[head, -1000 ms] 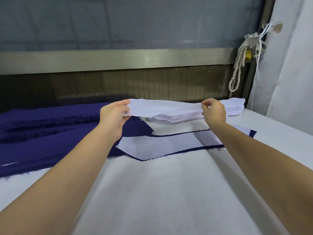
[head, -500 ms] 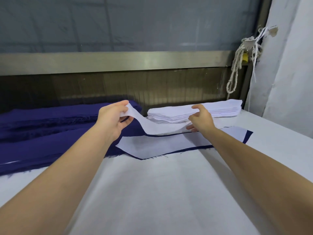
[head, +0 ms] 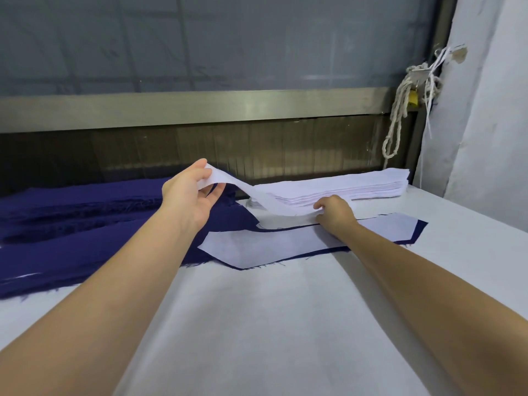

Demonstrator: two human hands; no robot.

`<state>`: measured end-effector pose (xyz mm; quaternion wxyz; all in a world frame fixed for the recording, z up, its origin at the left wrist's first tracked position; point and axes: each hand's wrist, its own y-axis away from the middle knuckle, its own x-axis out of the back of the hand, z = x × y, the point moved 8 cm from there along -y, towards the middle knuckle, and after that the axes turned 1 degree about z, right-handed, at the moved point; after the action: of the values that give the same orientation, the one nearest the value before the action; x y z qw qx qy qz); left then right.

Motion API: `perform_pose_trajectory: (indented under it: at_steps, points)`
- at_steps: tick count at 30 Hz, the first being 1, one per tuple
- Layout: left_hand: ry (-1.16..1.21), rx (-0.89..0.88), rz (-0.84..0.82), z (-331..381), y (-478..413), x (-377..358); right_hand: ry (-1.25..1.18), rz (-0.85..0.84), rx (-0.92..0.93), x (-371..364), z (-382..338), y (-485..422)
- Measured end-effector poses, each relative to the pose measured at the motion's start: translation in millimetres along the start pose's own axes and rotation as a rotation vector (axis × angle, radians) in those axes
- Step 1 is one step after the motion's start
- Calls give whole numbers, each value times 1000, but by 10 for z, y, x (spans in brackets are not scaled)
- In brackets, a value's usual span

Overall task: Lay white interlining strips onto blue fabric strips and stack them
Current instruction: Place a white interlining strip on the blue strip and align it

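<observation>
A white interlining strip (head: pixel 251 194) droops between my hands. My left hand (head: pixel 190 195) pinches its raised left end above the blue pile. My right hand (head: pixel 335 212) presses its other end down near the far edge of a blue fabric strip (head: pixel 420 228) that lies on the table with a white interlining piece (head: pixel 271 244) over it. Behind my right hand sits a stack of white interlining strips (head: pixel 343 187). A pile of blue fabric strips (head: pixel 71 232) lies at the left.
The table (head: pixel 257 324) is covered in white cloth. A metal rail and a dark ribbed panel (head: pixel 285 150) run behind it. A knotted white rope (head: pixel 400 110) hangs at the right, beside a white wall (head: pixel 485 124).
Both hands have carried the white strip from above the white stack toward me. My right hand has dropped to the table at the blue strip, so the strip now sags.
</observation>
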<state>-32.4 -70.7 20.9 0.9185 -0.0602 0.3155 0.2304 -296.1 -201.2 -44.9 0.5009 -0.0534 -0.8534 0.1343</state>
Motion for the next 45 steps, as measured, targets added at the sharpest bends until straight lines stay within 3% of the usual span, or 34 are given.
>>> perform_pose_trajectory:
  at_steps: [5,10,14,22,26,30,35,45]
  points:
    - [-74,-66,-15,72,-2,41,183,91,-131,164,139,15]
    - [-162,-89,25,62,-54,205,-140,267,-148,397,361,13]
    - [-340,-112,36,-37,-107,358,-369,312,-135,577,545,86]
    - [-772,-253,-83,-197,-128,505,-147,259,-95,739,816,366]
    - [-944,-327,-89,-205,-77,510,-342,292,-154,790,967,490]
    - [-982,-353,-57,-202,-52,574,-367,294,-225,792,1063,522]
    - [-1039,-340,-49,-240,-36,624,-269,267,-177,773,1068,489]
    - [-1235,-501,-148,-261,56,480,-319,419,-218,941,1165,509]
